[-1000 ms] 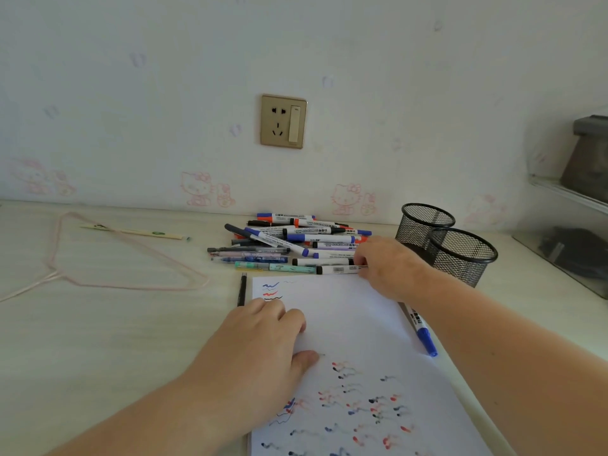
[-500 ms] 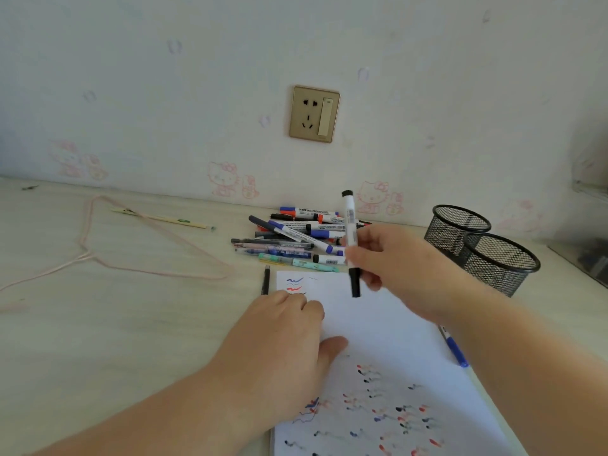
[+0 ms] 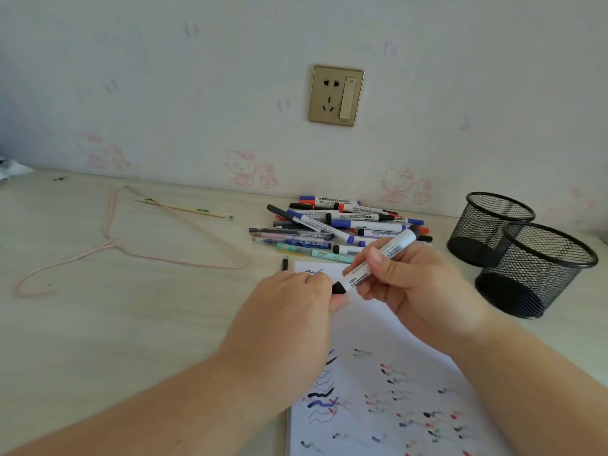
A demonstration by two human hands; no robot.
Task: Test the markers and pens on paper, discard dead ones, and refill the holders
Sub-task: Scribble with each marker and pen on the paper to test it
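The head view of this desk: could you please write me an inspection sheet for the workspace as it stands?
Surface: pale wood-grain desk, against a wall.
Job's things: white paper sheet covered with red, blue and black test squiggles; loose pile of markers and pens behind it; two black wire-mesh holders, side by side, both look empty.
Clutter: pink wire clothes hanger; thin pale stick; small dark pen at the paper's corner.
Grippers: right hand holds a white black-capped marker by the barrel; left hand pinches its cap end.
Cables: nothing seen.
Surroundings: gold wall socket with switch; faint pink cartoon-cat wallpaper.
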